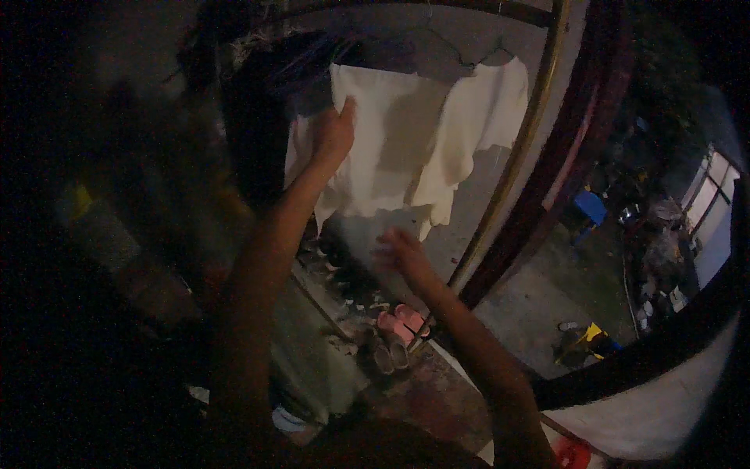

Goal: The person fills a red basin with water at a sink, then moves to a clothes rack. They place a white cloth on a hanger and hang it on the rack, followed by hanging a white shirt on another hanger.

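A white cloth (371, 141) hangs in front of me, its upper left corner rising above my left hand. My left hand (334, 137) is closed at the cloth's left edge, thumb upward; part of its fingers is hidden. To the right, a white garment (496, 102) hangs from a dark hanger (500, 53) and overlaps the cloth's side. Below the cloth's lower hem, my right hand (401, 248) is raised with its fingers loosely apart, holding nothing I can see. Motion blurs its fingertips.
Pink slippers (402, 322) and darker footwear (383, 356) lie on the floor below. A wooden post (508, 187) slants along the right. Beyond it are a blue object (590, 207) and a yellow one (594, 336). The left side is very dark.
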Action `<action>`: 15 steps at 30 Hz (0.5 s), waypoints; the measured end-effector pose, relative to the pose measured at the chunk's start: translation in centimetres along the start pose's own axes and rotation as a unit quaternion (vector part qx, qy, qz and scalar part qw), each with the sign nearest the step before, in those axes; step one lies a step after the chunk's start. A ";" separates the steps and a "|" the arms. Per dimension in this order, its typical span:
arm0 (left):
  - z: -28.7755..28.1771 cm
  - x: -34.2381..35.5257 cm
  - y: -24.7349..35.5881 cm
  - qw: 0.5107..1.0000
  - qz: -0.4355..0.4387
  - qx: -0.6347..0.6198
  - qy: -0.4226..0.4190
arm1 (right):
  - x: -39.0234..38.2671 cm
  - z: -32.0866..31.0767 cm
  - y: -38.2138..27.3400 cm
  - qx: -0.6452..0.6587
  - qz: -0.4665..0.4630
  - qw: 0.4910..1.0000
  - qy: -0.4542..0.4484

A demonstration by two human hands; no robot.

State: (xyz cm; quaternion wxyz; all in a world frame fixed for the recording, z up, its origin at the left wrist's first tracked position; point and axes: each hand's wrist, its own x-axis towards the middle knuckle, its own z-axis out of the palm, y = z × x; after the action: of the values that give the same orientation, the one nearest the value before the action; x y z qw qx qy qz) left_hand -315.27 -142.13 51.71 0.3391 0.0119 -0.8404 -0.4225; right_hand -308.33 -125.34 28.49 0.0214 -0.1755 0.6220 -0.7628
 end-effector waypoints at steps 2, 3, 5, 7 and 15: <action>-2.1 -1.4 0.3 0.992 -0.028 -0.119 -0.019 | 3.8 1.5 -1.7 0.236 0.086 0.968 0.022; -2.7 -1.8 0.2 0.982 -0.037 -0.182 -0.030 | 5.5 1.6 -2.6 0.284 0.060 0.957 0.013; -2.1 -1.5 -2.0 0.947 -0.071 -0.286 -0.129 | 8.4 0.9 -4.4 0.376 0.008 0.927 0.003; -2.1 -1.6 -3.2 0.948 -0.057 -0.257 -0.179 | 10.1 0.3 -5.4 0.425 -0.029 0.905 0.001; -2.8 -2.5 -6.6 0.979 0.018 -0.196 -0.053 | 11.6 2.3 -3.3 0.266 -0.080 0.959 0.047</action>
State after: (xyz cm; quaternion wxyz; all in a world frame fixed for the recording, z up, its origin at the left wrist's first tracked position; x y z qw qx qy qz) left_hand -313.52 -147.54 46.76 0.2972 -0.0930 -0.7580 -0.5731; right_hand -317.96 -129.69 34.79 -0.0228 -0.1771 0.3804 -0.9074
